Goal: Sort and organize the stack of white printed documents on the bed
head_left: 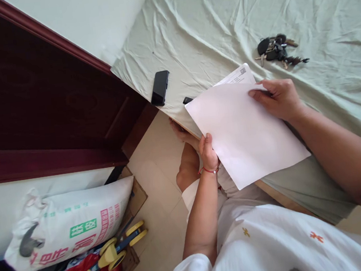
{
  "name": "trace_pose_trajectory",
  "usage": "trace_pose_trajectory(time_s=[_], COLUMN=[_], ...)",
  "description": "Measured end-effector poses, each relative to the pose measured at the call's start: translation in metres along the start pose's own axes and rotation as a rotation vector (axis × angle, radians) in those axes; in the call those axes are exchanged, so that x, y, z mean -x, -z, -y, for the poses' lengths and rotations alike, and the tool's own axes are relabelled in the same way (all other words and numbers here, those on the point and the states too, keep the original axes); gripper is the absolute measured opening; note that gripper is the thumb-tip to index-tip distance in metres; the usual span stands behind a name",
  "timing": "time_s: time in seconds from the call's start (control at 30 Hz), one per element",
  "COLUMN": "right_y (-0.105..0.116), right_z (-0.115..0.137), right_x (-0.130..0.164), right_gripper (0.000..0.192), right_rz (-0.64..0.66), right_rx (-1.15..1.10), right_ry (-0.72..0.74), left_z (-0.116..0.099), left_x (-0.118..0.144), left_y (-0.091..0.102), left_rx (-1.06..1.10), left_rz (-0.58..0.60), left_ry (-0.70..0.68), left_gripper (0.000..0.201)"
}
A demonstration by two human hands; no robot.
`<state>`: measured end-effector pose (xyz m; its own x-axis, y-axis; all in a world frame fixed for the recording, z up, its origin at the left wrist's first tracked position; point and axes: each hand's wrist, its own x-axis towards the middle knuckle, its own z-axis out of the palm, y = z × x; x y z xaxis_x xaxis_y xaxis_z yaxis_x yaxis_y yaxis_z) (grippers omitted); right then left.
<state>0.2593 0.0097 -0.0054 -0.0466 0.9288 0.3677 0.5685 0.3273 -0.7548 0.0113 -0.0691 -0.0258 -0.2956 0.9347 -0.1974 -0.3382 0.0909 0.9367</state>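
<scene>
Between my two hands is a blank-faced sheet of paper [245, 132], tilted over the bed edge and my lap. My left hand [208, 152] grips its left edge, thumb on top, fingers hidden beneath. At the upper right edge, my right hand [278, 96] pinches the paper between thumb and fingers. Behind the sheet shows a printed page [242, 75] with a square code in its corner; whether it is held too I cannot tell. A small black object [188, 100] pokes out at the sheet's upper left corner, mostly covered.
A black phone [160, 88] lies near the edge of the bed's pale green sheet [194, 29]. A bunch of keys [277, 50] rests beyond my right hand. A dark red wooden door [40, 82], a stuffed white sack [79, 221] and a yellow-wheeled toy [112, 252] are at left.
</scene>
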Motion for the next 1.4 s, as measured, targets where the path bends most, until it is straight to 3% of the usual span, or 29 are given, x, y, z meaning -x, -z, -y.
trace_pose_trajectory(time_s=[0.37,0.5,0.6,0.7,0.8,0.93,1.13,1.27,1.4], right_y=[0.002,-0.001,-0.006,-0.010,-0.011,-0.005,0.011,0.013,0.008], right_z=[0.007,0.003,-0.007,-0.016,-0.021,-0.019,-0.002,0.002,-0.002], right_x=[0.000,0.000,0.000,0.000,-0.002,-0.003,-0.002,0.001,0.004], right_gripper=[0.037,0.031,0.024,0.039,0.049,0.052,0.057,0.050,0.041], right_rz=[0.059,0.087,0.020,-0.086,-0.109,-0.020,0.252,0.248,0.254], right_rx=[0.001,-0.023,-0.001,-0.017,-0.077,-0.231,-0.694,-0.798,-0.766], right_ry=[-0.128,-0.131,-0.133,-0.132,-0.150,-0.246,-0.458,-0.535,-0.563], left_z=[-0.004,-0.002,0.000,0.002,0.001,-0.002,-0.006,-0.003,-0.003], left_x=[0.002,0.000,-0.002,-0.004,-0.005,-0.004,0.001,0.003,0.004], left_y=[-0.001,0.001,0.004,0.006,0.006,0.004,-0.003,-0.002,0.000], left_rx=[-0.028,-0.050,-0.073,-0.068,-0.049,0.015,0.152,0.157,0.110], left_rz=[0.020,-0.078,-0.158,-0.176,-0.198,-0.107,0.057,0.052,0.013], left_ry=[0.003,0.037,0.072,0.093,0.109,0.092,0.033,0.054,0.066], left_gripper=[0.042,0.035,0.031,0.030,0.031,0.035,0.040,0.040,0.039])
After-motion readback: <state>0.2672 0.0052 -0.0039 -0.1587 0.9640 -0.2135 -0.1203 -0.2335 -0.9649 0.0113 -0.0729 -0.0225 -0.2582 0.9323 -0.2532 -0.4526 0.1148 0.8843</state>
